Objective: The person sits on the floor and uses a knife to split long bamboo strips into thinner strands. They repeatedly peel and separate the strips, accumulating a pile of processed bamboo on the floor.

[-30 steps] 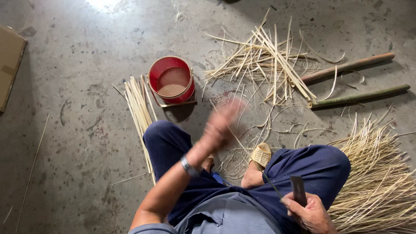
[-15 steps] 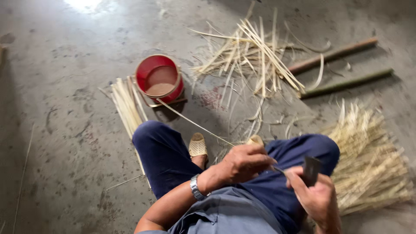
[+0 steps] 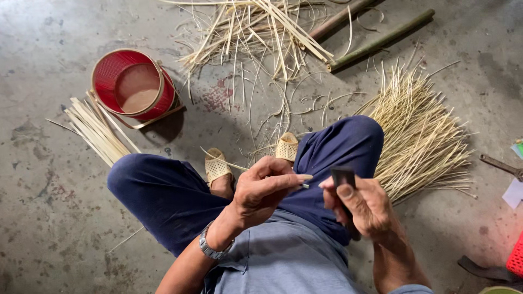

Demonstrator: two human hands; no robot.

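Note:
My left hand (image 3: 264,188) pinches a thin pale bamboo strip (image 3: 229,161) that runs left past my sandalled foot. My right hand (image 3: 362,204) grips a dark flat blade (image 3: 343,177) held upright, its thumb on the face. The strip's end sits between the two hands, just short of the blade. I sit low on the concrete floor with my knees in dark blue trousers spread apart.
A red round container (image 3: 133,87) stands at the upper left beside a bundle of cut strips (image 3: 95,130). Loose splints (image 3: 256,32) and two bamboo poles (image 3: 376,41) lie ahead. A fan of fine slivers (image 3: 422,136) lies at my right knee, tools (image 3: 501,166) further right.
My left hand came back from its raised reach to my lap, holding a strip, and brought it up to the blade. My right hand lifted the blade toward it.

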